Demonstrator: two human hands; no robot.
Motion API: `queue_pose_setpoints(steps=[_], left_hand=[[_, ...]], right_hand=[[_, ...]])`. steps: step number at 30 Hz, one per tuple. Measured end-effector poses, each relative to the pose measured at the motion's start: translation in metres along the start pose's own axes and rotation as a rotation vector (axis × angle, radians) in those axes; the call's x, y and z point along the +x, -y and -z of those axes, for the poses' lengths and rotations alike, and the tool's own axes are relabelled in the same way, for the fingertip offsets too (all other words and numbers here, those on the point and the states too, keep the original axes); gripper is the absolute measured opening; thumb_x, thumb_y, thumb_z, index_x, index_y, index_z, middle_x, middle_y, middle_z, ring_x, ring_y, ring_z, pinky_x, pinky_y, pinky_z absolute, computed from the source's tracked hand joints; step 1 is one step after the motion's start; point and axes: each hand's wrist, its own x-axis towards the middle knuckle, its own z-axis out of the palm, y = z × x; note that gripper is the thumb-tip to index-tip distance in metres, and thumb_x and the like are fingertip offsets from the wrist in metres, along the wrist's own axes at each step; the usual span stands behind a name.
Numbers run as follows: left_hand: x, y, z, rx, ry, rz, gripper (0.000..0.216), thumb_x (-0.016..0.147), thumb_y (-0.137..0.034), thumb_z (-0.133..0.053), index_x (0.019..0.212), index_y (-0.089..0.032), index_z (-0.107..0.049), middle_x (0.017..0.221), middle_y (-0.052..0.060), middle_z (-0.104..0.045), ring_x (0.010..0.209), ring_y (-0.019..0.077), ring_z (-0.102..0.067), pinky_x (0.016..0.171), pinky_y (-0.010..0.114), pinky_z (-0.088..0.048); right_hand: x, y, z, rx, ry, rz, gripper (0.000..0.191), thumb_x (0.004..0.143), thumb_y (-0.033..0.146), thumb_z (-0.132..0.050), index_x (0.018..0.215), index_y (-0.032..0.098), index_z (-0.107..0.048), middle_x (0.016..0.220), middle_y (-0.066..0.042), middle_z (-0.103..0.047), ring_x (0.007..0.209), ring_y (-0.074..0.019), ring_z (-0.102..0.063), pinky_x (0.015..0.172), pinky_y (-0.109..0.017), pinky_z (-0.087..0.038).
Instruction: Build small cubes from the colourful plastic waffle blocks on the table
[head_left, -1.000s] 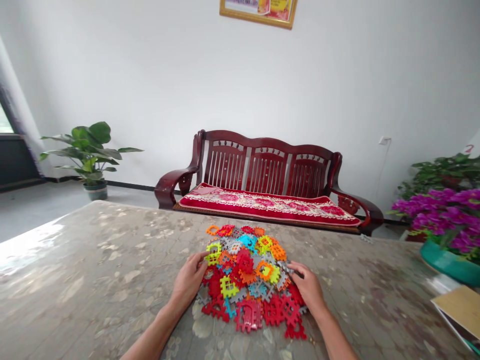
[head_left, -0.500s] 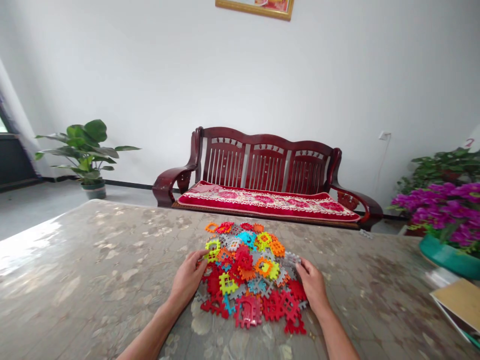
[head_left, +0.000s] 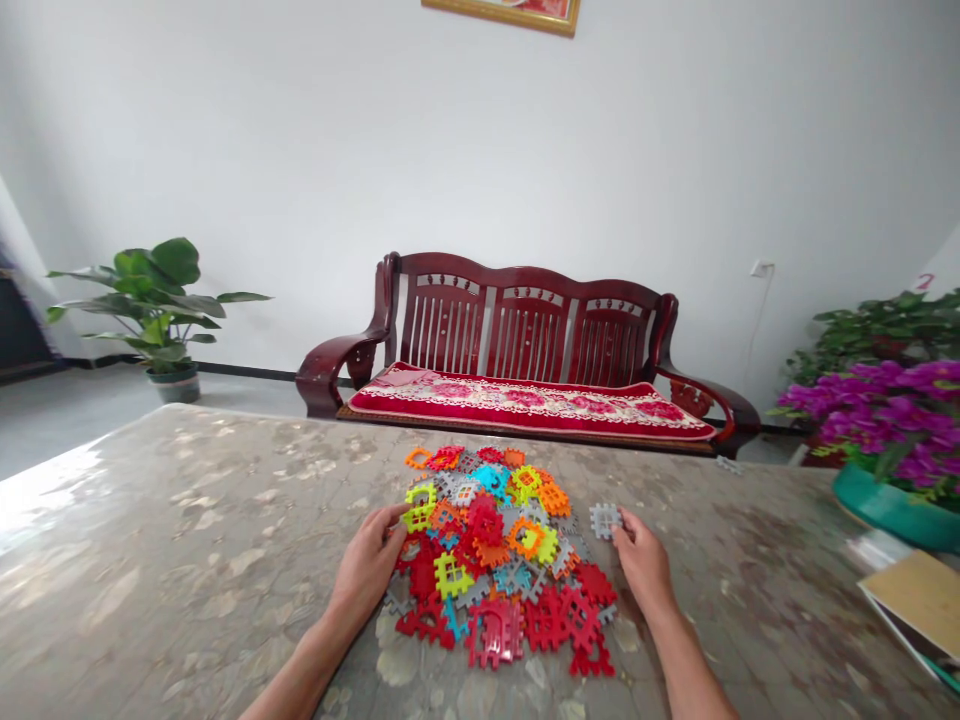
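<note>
A heap of toothed plastic building pieces (head_left: 491,560) in red, orange, grey, blue and yellow-green lies on the table. My right hand (head_left: 643,558) pinches a grey window-shaped building piece (head_left: 604,520) by its right edge, just right of the heap. At the heap's left side, my left hand (head_left: 369,555) has thumb and fingertips closed at the edge of a yellow-green window-shaped building piece (head_left: 420,508). Part of that grip is hidden. Nearer to me lie several red pieces, among them a red door-shaped piece (head_left: 496,632).
The table (head_left: 247,520) has a patterned cover. At right stand a teal pot (head_left: 892,508) of purple flowers and a brown notebook (head_left: 919,595). One grey piece (head_left: 728,465) lies near the far edge. Behind are a wooden bench (head_left: 525,320) and a potted plant (head_left: 161,300).
My right hand has moved right, drawing the grey window-shaped piece away from the heap. My left hand stays at the yellow-green piece. The view has shifted slightly.
</note>
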Motion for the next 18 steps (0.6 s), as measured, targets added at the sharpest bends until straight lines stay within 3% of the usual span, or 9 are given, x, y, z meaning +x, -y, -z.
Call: queue_pose_setpoints(steps=[5, 11, 18], left_hand=[[0.001, 0.004, -0.002, 0.003, -0.006, 0.001, 0.04, 0.081, -0.04, -0.046, 0.108, -0.02, -0.066, 0.104, 0.006, -0.069, 0.094, 0.0209, -0.065, 0.088, 0.034, -0.05], [0.0, 0.002, -0.001, 0.047, -0.032, -0.004, 0.04, 0.081, -0.04, -0.045, 0.107, -0.02, -0.067, 0.103, 0.006, -0.07, 0.089, 0.0202, -0.064, 0.084, 0.033, -0.051], [0.001, 0.005, -0.001, 0.186, -0.055, 0.026, 0.044, 0.084, -0.034, -0.041, 0.119, -0.017, -0.063, 0.117, 0.009, -0.067, 0.11, 0.0222, -0.06, 0.097, 0.034, -0.045]], right_hand=[[-0.005, 0.009, 0.002, -0.197, -0.091, 0.064, 0.056, 0.071, 0.043, -0.048, 0.116, 0.013, -0.064, 0.11, -0.014, -0.065, 0.082, -0.0235, -0.064, 0.086, -0.039, -0.049], [-0.009, 0.016, 0.001, -0.257, 0.044, 0.125, 0.049, 0.072, 0.04, -0.053, 0.114, 0.017, -0.065, 0.113, -0.011, -0.064, 0.081, -0.0212, -0.064, 0.083, -0.034, -0.05], [-0.008, 0.016, 0.0, -0.398, 0.11, 0.157, 0.041, 0.079, 0.042, -0.051, 0.11, 0.02, -0.067, 0.107, -0.009, -0.068, 0.094, -0.0234, -0.063, 0.085, -0.033, -0.048]])
